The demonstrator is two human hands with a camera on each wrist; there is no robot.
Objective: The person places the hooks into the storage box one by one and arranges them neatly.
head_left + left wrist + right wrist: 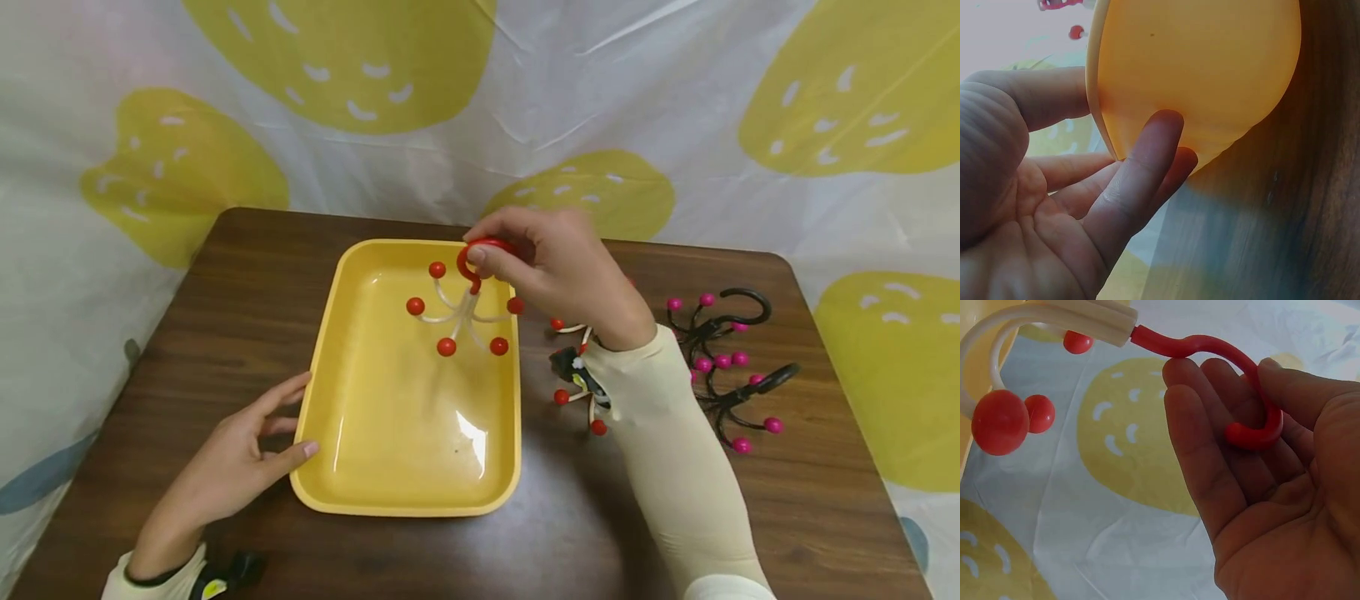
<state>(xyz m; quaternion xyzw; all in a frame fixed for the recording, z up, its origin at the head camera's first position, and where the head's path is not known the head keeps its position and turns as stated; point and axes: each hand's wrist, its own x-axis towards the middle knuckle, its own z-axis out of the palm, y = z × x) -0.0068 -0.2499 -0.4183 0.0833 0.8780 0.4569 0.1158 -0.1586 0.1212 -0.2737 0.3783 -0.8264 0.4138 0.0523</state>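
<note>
My right hand (558,258) pinches the red curved top of a multi-arm hanging hook (465,307), whose white arms end in red balls. The hook hangs upright over the yellow tray (303,467), above its upper right part. In the right wrist view, the red curve (1210,344) lies between the thumb and fingers (1194,437). At the tray's left side, my left hand (232,458) holds the edge, its thumb at the rim. The left wrist view shows fingers (1141,156) against the wall of the tray (1210,75).
Right of the tray, red-and-white hooks (581,396) lie partly hidden under my right forearm. Two black hooks with pink balls (723,404) (701,329) lie farther right on the brown wooden table (832,517). A lemon-patterned cloth (555,92) hangs behind the table.
</note>
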